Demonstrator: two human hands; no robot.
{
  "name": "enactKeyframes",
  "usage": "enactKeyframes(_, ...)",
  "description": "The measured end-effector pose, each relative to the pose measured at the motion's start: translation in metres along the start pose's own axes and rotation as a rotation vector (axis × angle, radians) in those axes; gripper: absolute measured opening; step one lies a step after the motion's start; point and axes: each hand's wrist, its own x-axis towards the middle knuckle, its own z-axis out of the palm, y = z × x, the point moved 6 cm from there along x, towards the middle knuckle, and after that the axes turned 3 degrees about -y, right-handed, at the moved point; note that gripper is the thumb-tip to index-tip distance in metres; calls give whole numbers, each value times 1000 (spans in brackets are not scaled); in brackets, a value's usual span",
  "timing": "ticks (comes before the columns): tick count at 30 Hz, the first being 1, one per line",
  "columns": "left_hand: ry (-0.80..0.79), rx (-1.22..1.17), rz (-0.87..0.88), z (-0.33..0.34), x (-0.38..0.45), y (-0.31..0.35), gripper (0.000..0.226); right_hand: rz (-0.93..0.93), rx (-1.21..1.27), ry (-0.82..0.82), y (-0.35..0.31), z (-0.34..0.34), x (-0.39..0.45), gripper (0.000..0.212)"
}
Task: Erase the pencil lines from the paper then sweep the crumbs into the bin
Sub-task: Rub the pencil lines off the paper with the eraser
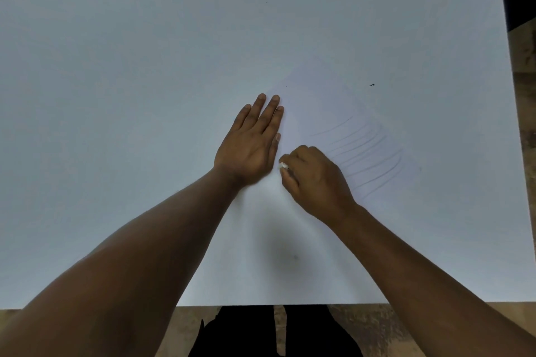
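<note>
**Erasing pencil lines at a white table**

A person's left hand [251, 144] is lying flat and released, pinning a sheet of paper [313, 101]. Their right hand [314, 180] is clenching a small white eraser [283, 165]. Faint pencil lines [368, 151] are waiting at three o'clock of that fist. No bin is showing. Hard rubbing risks creasing the thin sheet if the pinning hand lifts.

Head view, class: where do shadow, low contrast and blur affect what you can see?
Head view: a soft shadow falls on the table between the forearms; the white paper barely stands out; the pencil lines are faint; the right hand looks slightly blurred.
</note>
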Motion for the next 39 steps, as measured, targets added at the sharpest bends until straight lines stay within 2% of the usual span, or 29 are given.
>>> enactKeyframes(4, -2, -7, 0, 0, 0, 0, 58, 82, 17, 32, 11, -7, 10, 22)
enactKeyframes(8, 1, -12, 3, 0, 0, 0, 59, 61, 56, -86, 4, -5, 4, 19)
enactKeyframes(9, 3, -19, 3, 0, 0, 0, 59, 99, 108, -69, 8, -10, 5, 18)
enactKeyframes(14, -1, -38, -9, -1, -1, 0, 59, 578, 392, 302, 65, -32, 10, 21)
enactKeyframes(16, -20, -31, -4, -1, -1, 0, 63, 646, 490, 352, 72, -30, 6, 19)
enactKeyframes(19, -80, 9, 4, 1, 0, 0, 83, 580, 448, 308, 61, -29, 5, 19)
enactKeyframes(23, -94, 51, -2, 1, 0, 2, 102, 356, 265, 256, 36, -23, 14, 18)
enactKeyframes(27, -95, 60, -4, 1, -1, 2, 103, 300, 104, 216, 29, -15, 20, 14)
enactKeyframes(30, -115, 76, -4, 2, 0, 2, 105, 378, 14, 332, 65, -35, 10, 10)
enactKeyframes(34, -101, 75, -8, 2, 1, 2, 106, 457, 18, 358, 97, -54, 3, 10)
enactKeyframes(37, -88, 86, -8, 2, 1, 2, 106, 346, 74, 381, 75, -47, 11, 14)
enactKeyframes(39, -92, 100, -3, 3, 1, 2, 106, 248, 69, 303, 51, -32, 15, 17)
